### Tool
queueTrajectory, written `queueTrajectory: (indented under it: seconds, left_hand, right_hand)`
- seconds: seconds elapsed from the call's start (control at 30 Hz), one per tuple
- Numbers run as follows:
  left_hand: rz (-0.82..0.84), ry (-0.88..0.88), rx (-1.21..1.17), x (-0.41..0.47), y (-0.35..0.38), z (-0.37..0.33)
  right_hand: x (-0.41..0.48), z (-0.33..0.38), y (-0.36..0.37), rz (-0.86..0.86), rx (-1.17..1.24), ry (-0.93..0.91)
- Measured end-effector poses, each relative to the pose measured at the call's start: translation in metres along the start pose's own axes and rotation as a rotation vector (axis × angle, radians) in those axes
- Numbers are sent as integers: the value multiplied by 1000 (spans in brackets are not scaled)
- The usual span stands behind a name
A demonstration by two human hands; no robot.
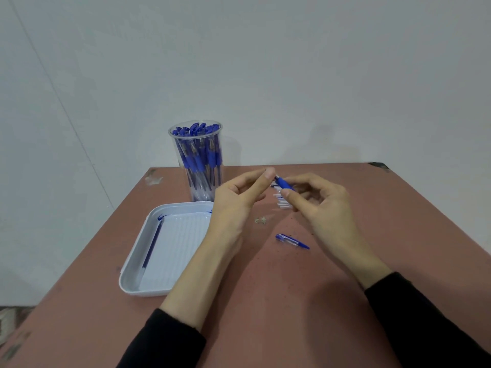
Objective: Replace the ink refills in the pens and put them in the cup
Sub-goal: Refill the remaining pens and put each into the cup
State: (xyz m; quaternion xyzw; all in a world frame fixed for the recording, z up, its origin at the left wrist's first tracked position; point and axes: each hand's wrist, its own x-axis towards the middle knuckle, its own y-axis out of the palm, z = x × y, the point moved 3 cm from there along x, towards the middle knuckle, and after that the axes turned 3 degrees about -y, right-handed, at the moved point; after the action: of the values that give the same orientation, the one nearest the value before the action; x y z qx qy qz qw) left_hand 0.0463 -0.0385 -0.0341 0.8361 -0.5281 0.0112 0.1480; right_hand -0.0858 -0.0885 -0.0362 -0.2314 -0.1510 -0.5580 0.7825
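Both hands meet above the far middle of the reddish desk [292, 301]. The right hand [325, 205] pinches a pen's blue grip section [284, 184] in its fingers [289, 195]. The left hand [239, 200] has thumb and forefinger closed on that piece's far tip.

A clear barrel half with a blue clip [292, 241] lies on the desk near the right wrist. Short white tubes [282, 201] are heaped just under the hands. The clear cup [196, 160] stands at the back left, packed with blue pens [198, 152]. Print on them is too small to read. The white tray [143, 292] in front of it holds one blue refill [152, 243] along its left side.
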Motion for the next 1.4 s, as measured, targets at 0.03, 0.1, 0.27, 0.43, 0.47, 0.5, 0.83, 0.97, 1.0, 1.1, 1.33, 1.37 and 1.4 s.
queueTrajectory:
  seconds: [0.03,0.1,0.27,0.43,0.47,0.5,0.83,0.97,1.0,1.1,1.33,1.37,1.4]
  left_hand:
    - [-12,11,9,0,-1,0]
    - [-13,20,14,2,-3,0]
    - [141,-5,-86,-1,4,-6]
    - [35,23,30,-3,2,-3]
    - [27,28,46,-2,1,-2]
    - [25,25,44,-2,-1,-1]
    - [107,30,8,-3,1,-5]
    - [97,29,72,-4,2,-5]
    - [99,33,103,-4,3,-4]
    - [146,30,275,-3,4,0]
    - [483,82,1114,-8,8,17]
    - [515,110,1158,-8,9,18]
    - [531,129,1181,-7,9,20]
  right_hand:
    - [0,1,0,14,4,-1]
    - [-1,4,2,65,44,22]
    - [0,6,1,98,192,88]
    - [-2,7,2,90,151,74]
    - [-2,7,3,103,126,76]
    - [-3,6,3,111,111,81]
    - [-3,6,3,212,267,170]
    - [-1,4,4,218,295,187]
    - [0,3,4,190,291,191]
    - [4,-2,-3,38,251,214]
    - [11,-12,-21,-165,145,240]
    - [11,-13,-21,-166,144,243]
    - [12,-14,-22,-161,134,245]
